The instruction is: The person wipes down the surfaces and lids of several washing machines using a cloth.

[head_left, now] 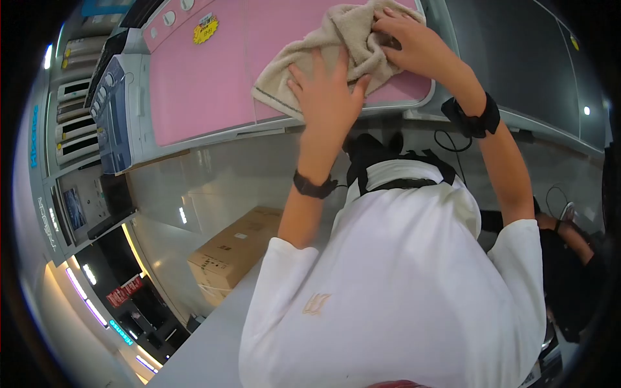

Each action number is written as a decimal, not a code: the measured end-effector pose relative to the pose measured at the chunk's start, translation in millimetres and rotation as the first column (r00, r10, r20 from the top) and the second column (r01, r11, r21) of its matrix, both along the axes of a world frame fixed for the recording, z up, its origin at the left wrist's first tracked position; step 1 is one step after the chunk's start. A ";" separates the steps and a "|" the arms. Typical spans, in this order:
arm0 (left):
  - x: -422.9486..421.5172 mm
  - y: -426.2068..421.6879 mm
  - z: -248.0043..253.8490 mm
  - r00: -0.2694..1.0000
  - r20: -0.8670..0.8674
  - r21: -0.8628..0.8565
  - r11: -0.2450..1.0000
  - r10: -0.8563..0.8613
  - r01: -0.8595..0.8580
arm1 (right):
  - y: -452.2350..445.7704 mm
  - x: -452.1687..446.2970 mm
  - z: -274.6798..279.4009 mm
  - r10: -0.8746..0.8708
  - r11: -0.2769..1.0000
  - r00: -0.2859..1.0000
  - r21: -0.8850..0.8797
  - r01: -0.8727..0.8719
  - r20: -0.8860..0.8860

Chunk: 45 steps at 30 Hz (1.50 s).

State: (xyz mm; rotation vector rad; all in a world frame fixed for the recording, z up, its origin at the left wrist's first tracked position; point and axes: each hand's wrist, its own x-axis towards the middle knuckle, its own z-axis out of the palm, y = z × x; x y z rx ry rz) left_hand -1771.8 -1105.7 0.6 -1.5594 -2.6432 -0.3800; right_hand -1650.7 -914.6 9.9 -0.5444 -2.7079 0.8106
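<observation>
Big pink appliance top (197, 87), with a crumpled beige towel (343, 29) on it right under the left hand (328, 94), lying flat, fingers spread, and the right hand (414, 44), curled into the folds (can't tell if it's gripping). Yellow sticker (206, 30) sits well left of both.

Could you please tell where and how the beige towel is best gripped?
The beige towel is probably best pinched at its raised, bunched folds, from above, with the right hand; its part under the left hand lies flatter.
</observation>
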 end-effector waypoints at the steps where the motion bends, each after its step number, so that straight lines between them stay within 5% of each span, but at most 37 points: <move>1: -1.2 3.0 -1.7 1.000 -0.003 0.020 1.000 0.015 -0.015 | -2.0 -2.3 1.4 0.077 0.997 0.996 -0.032 -0.075 0.038; 3: 1.8 -8.5 -7.1 0.999 -0.041 0.000 1.000 -0.028 0.028 | -13.1 1.0 1.7 0.225 0.971 0.968 -0.103 -0.214 0.113; 6: 13.1 -33.4 4.7 0.996 0.025 -0.022 0.996 -0.082 0.083 | -38.7 26.5 15.3 0.287 0.955 0.954 -0.056 -0.292 -0.083; 10: 2.2 -62.6 13.5 0.974 0.155 0.014 0.986 -0.166 0.166 | -15.3 32.1 17.4 0.314 0.945 0.942 -0.132 -0.299 0.115; 15: -55.0 -71.0 36.1 0.810 0.544 0.199 0.972 -0.217 0.127 | 37.6 -36.3 28.6 0.362 0.929 0.924 0.033 -0.368 0.128; 17: -87.1 -70.0 33.0 0.820 0.557 0.210 0.978 -0.132 0.015 | 37.7 -72.8 25.9 0.308 0.947 0.948 0.070 -0.314 0.083; 19: -111.8 -71.1 20.7 0.893 0.448 0.185 0.973 0.041 -0.138 | 26.9 -105.3 23.5 0.378 0.925 0.920 -0.080 -0.371 0.101; 23: -114.1 -105.5 11.5 0.956 0.292 0.061 0.998 0.005 -0.024 | -29.9 -154.4 17.9 0.728 0.685 0.680 -0.127 -0.717 0.085; 25: -106.3 -133.0 8.6 0.964 0.262 0.014 0.999 -0.039 0.037 | -67.3 -146.4 21.7 0.732 0.672 0.678 -0.096 -0.735 -0.070; 28: -101.5 -143.9 25.5 0.950 0.312 -0.206 0.977 0.004 0.064 | -91.2 -116.9 20.4 0.594 0.756 0.804 -0.340 -0.559 0.000; 33: -119.3 -119.6 31.9 0.892 0.409 -0.131 0.955 -0.191 0.265 | -103.2 -85.8 17.8 0.054 0.997 0.998 -0.055 -0.055 -0.026; 40: -113.1 -88.7 26.6 0.822 0.376 -0.141 0.851 -0.427 0.506 | -130.6 -66.8 2.1 -0.283 0.959 0.952 -0.012 0.283 -0.114; 45: -89.0 -71.4 25.2 0.746 0.332 -0.186 0.736 -0.577 0.652 | -150.0 -44.7 -13.2 -0.430 0.896 0.817 -0.074 0.437 -0.383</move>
